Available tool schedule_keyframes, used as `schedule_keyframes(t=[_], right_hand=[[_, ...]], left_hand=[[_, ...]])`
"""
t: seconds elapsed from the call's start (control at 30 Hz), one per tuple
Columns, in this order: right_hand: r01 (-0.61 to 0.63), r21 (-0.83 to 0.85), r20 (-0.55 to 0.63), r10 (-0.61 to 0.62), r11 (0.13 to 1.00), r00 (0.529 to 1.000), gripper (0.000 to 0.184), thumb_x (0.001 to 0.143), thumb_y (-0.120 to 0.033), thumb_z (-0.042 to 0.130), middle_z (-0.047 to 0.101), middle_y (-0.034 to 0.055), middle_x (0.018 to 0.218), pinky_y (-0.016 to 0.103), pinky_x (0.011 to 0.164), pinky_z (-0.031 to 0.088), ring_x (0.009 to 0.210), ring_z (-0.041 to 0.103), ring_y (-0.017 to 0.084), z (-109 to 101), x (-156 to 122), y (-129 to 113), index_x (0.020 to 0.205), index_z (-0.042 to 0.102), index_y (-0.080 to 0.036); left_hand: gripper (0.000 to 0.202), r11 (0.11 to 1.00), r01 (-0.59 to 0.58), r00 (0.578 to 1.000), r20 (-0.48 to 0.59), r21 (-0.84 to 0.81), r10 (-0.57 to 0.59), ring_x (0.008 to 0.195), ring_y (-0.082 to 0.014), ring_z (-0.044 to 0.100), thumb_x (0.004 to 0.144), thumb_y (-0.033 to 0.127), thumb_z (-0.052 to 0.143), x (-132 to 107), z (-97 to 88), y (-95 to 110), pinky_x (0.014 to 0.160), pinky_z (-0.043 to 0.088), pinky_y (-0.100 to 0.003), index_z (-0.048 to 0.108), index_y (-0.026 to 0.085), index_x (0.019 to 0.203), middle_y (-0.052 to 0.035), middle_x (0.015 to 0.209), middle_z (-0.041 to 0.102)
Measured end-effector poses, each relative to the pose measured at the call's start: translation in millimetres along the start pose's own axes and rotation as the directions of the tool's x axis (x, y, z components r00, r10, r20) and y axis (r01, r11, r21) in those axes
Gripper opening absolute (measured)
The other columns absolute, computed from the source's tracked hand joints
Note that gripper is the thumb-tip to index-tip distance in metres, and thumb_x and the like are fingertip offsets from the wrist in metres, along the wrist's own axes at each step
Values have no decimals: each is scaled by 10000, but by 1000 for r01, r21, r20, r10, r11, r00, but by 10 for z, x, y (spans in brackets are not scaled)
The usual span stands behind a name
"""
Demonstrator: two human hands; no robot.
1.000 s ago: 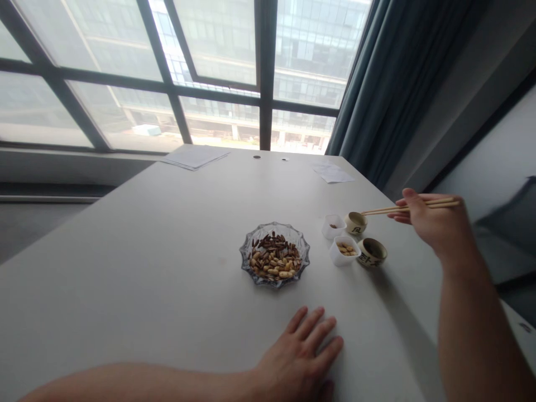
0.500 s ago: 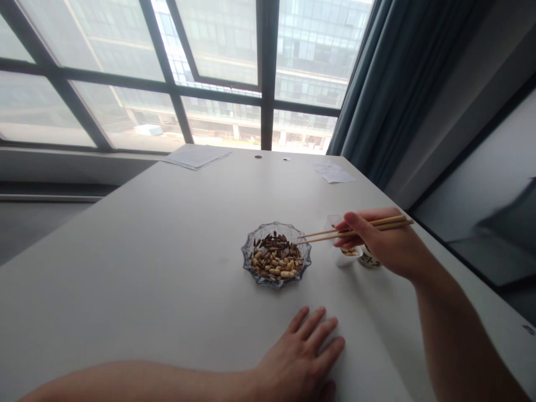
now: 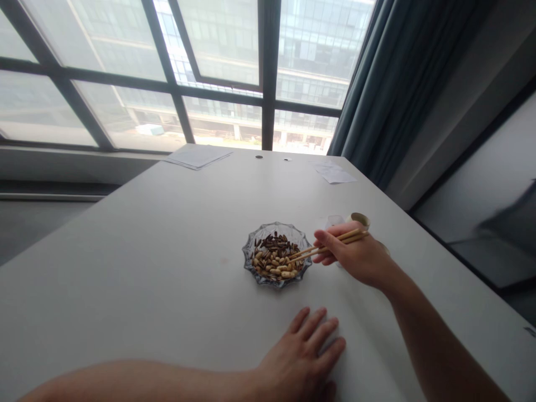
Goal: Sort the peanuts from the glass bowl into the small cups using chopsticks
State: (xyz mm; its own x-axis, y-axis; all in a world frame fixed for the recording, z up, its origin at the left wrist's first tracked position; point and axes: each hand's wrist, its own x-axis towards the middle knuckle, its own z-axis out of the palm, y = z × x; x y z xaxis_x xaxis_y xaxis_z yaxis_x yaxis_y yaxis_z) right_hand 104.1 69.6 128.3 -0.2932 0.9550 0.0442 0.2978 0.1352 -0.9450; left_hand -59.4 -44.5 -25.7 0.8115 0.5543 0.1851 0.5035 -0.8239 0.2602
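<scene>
My right hand (image 3: 352,255) holds a pair of wooden chopsticks (image 3: 305,253), their tips over the right side of a cut-glass bowl (image 3: 247,262). The bowl is heaped with striped sunflower seeds (image 3: 268,243) and pale nuts (image 3: 287,274). I cannot tell whether the tips touch them. My left hand (image 3: 299,354) lies flat on the table, fingers apart, holding nothing. Behind my right hand stand a small white square dish (image 3: 335,221) and a ceramic cup (image 3: 360,219). That hand hides most of a second cup and another dish.
The pale table (image 3: 125,251) runs out towards a large window with dark frames (image 3: 268,72). Sheets of paper (image 3: 199,157) and loose slips (image 3: 335,176) lie at its far end. A blue-grey curtain (image 3: 364,95) hangs at the right.
My right hand has moved left with the chopsticks, bringing their tips from the bowl's right rim to over the seeds. It now covers more of the dishes and cups. My left hand has stayed put.
</scene>
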Motion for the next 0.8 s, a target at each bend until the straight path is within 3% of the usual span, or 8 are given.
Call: schedule_keyframes(t=[0.27, 0.5, 0.57, 0.67, 0.8], right_hand=[[-6, 30, -55, 8, 1000, 998, 527, 843, -649, 757, 811, 120, 804, 280, 594, 677, 679, 807, 258, 33, -28, -50, 820, 774, -123], [-1, 18, -126, 4, 1000, 992, 515, 827, -647, 777, 814, 120, 817, 277, 598, 685, 674, 807, 254, -116, -73, -180, 837, 795, -132], [8, 4, -193, -7, 1000, 981, 496, 822, -640, 787, 817, 126, 837, 288, 598, 690, 676, 808, 260, -209, -100, -235, 840, 805, -145], [62, -59, -378, -80, 996, 922, 458, 818, -622, 802, 808, 123, 788, 324, 588, 698, 636, 798, 268, -450, -150, -314, 816, 807, -164], [109, -186, -603, -201, 976, 772, 384, 836, -567, 807, 787, 100, 723, 360, 604, 703, 577, 777, 257, -869, -139, -271, 750, 780, -194]], left_hand=[[537, 1000, 0, 1000, 2, -1, 0, 1513, -371, 307, 1084, 491, 494, 7, -16, -3, 1238, 209, -577, 453, 185, 1524, -126, 1643, 391], [543, 1000, 12, 1000, 5, 2, -12, 1522, -367, 292, 1068, 478, 522, 4, -23, 17, 1249, 181, -565, 458, 189, 1523, -121, 1650, 380], [563, 1000, 16, 1000, 6, -1, -16, 1523, -364, 289, 1053, 472, 549, 1, -28, 17, 1250, 181, -561, 450, 193, 1533, -118, 1651, 380], [577, 1000, 16, 1000, 10, -11, -15, 1527, -359, 284, 1049, 476, 554, -4, -34, 15, 1251, 186, -559, 438, 200, 1543, -112, 1655, 376], [576, 1000, 18, 1000, 14, -19, -18, 1532, -356, 274, 1040, 468, 568, -6, -39, 19, 1253, 178, -554, 448, 199, 1535, -115, 1652, 380]])
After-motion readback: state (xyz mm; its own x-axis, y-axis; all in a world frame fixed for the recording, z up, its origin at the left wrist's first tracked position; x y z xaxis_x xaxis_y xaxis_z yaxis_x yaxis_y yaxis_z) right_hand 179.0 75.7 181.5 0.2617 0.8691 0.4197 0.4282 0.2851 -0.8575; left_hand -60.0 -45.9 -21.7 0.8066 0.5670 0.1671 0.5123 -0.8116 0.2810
